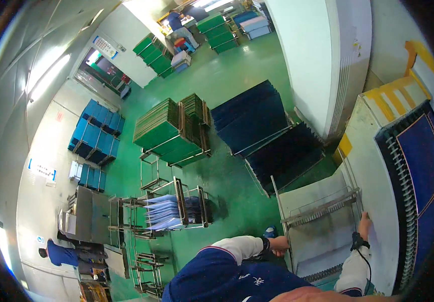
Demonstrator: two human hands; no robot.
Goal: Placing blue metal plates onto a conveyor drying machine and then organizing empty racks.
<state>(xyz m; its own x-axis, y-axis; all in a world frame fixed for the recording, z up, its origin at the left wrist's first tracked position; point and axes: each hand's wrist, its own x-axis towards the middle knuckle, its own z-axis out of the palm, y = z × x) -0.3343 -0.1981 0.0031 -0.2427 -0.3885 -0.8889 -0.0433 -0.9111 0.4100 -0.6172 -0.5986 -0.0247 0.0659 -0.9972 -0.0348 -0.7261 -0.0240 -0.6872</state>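
In front of me stands a metal rack [322,214] with thin upright rails, a crossbar and rows of spring-like slots; a pale flat surface shows through its frame. My left hand [279,244] is closed around the rack's left rail, a dark strap at its wrist. On the far right side of the rack, my right hand [364,227] is closed at the right rail, its fingers partly hidden. A dark strap with a thin cable sits on that wrist. Close beside my right arm is a pale machine [378,176] with a dark blue panel [421,156] and a long coiled spring edge.
Racks of dark blue panels [252,118] and green panels [161,131] stand ahead. A rack of pale sheets [164,211] is to the left. Blue stacks [93,133] line the left wall. One person [63,253] is at lower left, another [176,25] at the back.
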